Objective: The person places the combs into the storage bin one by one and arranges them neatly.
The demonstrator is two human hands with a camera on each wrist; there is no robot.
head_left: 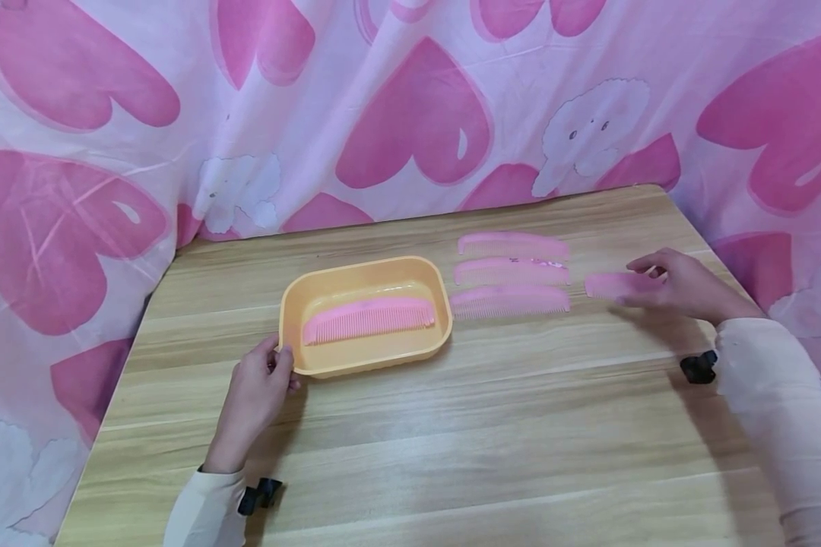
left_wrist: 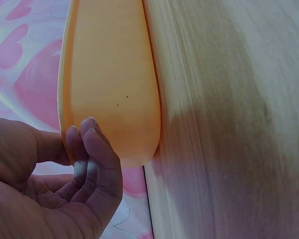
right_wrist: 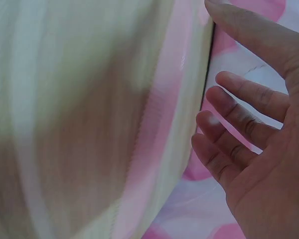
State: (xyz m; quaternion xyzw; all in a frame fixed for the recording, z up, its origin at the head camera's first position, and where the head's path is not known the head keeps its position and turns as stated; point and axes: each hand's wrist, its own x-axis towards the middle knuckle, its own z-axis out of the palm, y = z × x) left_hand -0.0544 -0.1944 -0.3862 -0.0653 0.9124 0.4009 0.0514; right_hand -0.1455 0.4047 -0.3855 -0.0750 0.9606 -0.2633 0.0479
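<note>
pale glare sits on the table [head_left: 424, 441]; the right-wrist view blurs.

Your table [head_left: 451, 441]: light wood-look top, streaky grain running mostly side to side, kinda shiny around the middle.
Tray [head_left: 366, 358]: yellow-orange with rounded corners, sitting toward the back of your tabletop, bit left of the combs.
Back comb [head_left: 513, 241]: pink, lying flat, teeth facing you, farthest from you of a neat stack of three rows.
Middle comb [head_left: 499, 270]: same pink, just in front of that one, some little dark and pale marks on its spine.
Front comb [head_left: 511, 298]: nearest you of the three, left tip right by the tray, can't tell if they touch.
Lone comb [head_left: 605, 285]: also pink, off to your right, partly covered.
</note>
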